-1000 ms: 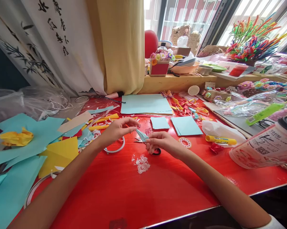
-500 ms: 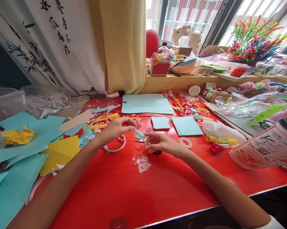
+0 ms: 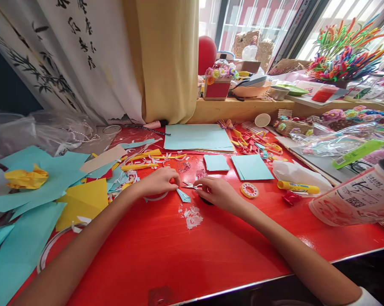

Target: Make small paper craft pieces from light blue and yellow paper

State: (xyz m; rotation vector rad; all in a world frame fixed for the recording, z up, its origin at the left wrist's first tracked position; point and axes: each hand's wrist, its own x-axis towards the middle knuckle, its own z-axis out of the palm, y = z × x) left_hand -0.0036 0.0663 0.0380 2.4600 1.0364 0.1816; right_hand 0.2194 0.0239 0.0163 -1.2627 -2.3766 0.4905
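Note:
A small folded light-blue paper piece lies on the red table between my hands. My left hand rests on the table with its fingers curled, fingertips just above the paper's tip and nothing visible in them; it partly covers a white ring. My right hand lies to the right of the paper, fingers curled over the black handle of small scissors, whose metal blades stick out to the left. A patch of white scraps lies just in front of the paper.
Light-blue sheets and smaller blue pieces lie further back. A tape roll, a yellow glue stick and a tilted paper cup are at the right. Blue and yellow sheets pile up left. A cluttered sill runs behind.
Both hands came down to the table. The left hand let go of the blue folded paper, which now lies flat. The right hand settled onto the scissors.

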